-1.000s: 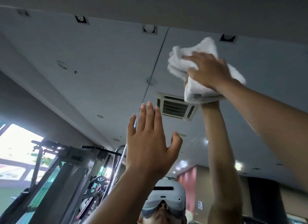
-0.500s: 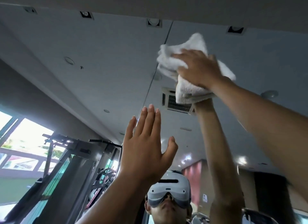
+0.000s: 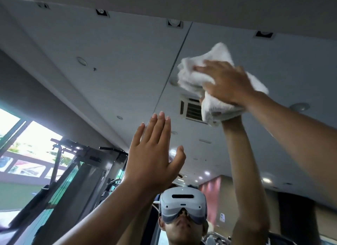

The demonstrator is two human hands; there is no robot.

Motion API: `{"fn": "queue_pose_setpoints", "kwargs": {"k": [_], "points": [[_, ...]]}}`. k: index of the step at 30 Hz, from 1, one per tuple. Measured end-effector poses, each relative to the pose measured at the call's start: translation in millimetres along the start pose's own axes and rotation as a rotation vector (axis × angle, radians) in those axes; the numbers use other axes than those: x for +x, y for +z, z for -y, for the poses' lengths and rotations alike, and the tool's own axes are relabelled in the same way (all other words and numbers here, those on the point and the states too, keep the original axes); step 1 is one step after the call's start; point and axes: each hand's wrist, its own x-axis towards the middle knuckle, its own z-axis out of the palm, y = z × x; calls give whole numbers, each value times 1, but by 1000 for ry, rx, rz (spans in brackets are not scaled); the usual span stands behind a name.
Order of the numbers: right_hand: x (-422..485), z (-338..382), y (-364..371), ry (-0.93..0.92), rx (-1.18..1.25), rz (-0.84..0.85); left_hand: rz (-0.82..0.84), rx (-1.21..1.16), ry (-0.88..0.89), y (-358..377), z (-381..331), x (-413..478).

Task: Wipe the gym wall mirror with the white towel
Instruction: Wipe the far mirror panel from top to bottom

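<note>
- Your left hand stays flat by the glass, fingers straight, holding nothing.
- Your right hand grips the bunched towel and presses it high on the mirror.
- The towel has slid left, now just beside the panel seam (this upper strip is nearly wiped, I think).

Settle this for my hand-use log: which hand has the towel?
The right hand, raised high, holds the white towel against the mirror; the left hand is lower, flat, empty.
</note>
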Motion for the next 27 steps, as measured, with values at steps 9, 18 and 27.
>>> {"fn": "queue_pose_setpoints", "kwargs": {"k": [9,18,27], "points": [[-16,81,25,-189,31,-31,-21,27,34,1,3,-2],[-11,-12,19,413,51,-254,-62,107,29,8,4,-8],[-41,-26,0,-288,30,119,32,103,-117,7,-21,-41]]}}
